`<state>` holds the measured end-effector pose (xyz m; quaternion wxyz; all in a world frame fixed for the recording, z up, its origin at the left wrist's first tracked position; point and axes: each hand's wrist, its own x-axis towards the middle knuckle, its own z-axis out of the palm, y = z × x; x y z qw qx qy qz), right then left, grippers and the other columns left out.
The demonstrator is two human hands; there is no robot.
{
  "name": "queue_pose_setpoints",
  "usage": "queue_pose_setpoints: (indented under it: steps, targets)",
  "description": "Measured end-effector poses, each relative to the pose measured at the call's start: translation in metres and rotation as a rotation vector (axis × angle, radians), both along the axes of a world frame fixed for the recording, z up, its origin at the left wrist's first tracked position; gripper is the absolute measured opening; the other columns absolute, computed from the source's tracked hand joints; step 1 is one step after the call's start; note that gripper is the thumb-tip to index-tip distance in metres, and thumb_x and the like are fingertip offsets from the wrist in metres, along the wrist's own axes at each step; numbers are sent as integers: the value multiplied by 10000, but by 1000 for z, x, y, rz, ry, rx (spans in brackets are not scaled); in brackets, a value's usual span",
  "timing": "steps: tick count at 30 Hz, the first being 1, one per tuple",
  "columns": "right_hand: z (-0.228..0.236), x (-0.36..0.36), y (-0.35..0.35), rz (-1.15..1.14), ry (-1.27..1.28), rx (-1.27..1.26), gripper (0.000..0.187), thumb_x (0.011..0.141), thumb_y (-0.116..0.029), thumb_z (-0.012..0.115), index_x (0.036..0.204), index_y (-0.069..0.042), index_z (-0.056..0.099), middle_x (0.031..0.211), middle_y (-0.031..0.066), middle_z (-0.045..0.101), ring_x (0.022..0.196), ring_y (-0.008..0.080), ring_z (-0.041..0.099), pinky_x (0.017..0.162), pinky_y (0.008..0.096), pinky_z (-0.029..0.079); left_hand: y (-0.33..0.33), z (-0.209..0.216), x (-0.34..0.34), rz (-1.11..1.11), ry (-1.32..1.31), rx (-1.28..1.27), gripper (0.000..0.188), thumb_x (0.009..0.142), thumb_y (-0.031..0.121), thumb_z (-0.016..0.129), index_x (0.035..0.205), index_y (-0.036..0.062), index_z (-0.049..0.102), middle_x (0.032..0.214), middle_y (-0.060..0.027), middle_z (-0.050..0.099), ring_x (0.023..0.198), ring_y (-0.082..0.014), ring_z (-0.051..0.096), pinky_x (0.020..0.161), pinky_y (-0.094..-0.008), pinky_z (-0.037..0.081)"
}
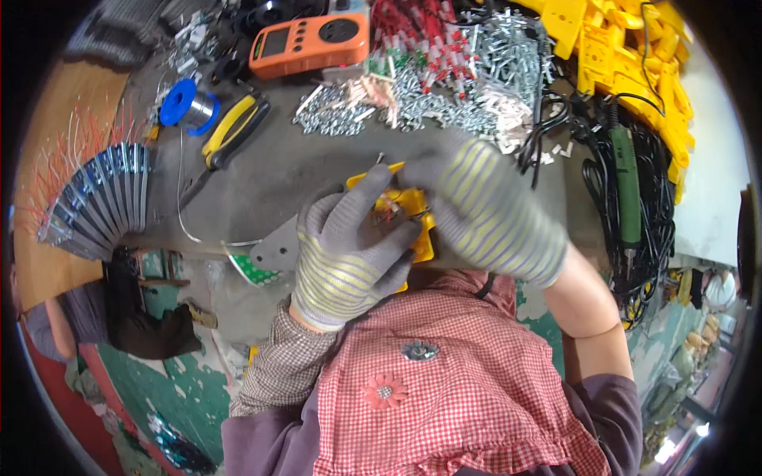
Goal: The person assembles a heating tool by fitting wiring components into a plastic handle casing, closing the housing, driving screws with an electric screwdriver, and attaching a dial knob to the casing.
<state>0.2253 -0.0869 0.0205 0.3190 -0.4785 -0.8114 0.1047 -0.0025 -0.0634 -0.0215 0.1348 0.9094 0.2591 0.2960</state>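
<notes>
In the head view I am watching both gloved hands working over a yellow plastic part, which is sitting at the near edge of the grey workbench, just in front of the person's checked apron. The left hand is curling its fingers around the part's left side, gripping it. The right hand is pressing down over its right end, fingers bent; I cannot tell whether they are pinching anything. Small red-and-white bits are showing on the part between the hands, too small to name.

To do this well, I judge the left hand should be keeping the part steady and flat while the right is working with light pressure.

Beyond the part lie a heap of screws, an orange meter and yellow-handled pliers. The right hand is blurring, and most of the part is covered.
</notes>
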Motion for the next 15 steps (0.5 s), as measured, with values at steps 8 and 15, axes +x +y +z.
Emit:
queue_pose_setpoints:
  steps: [8,15]
  targets:
    - [-11,-23,-21,-73,-60,111,187,817,-223,671,950,-94,694,975,70,625,946,277,614,798,414,503,-12,7,5,68,45,61,336,635,255,851,960,177,817,1407,-215,578,1217,-415,574,1017,-527,470]
    - [1,-4,-32,-18,-257,179,226,837,-265,674,1016,-132,643,999,37,645,1010,248,637,851,397,505,-7,5,12,4,18,-2,356,700,267,812,1026,130,769,1361,-185,607,1236,-398,573,1006,-551,469]
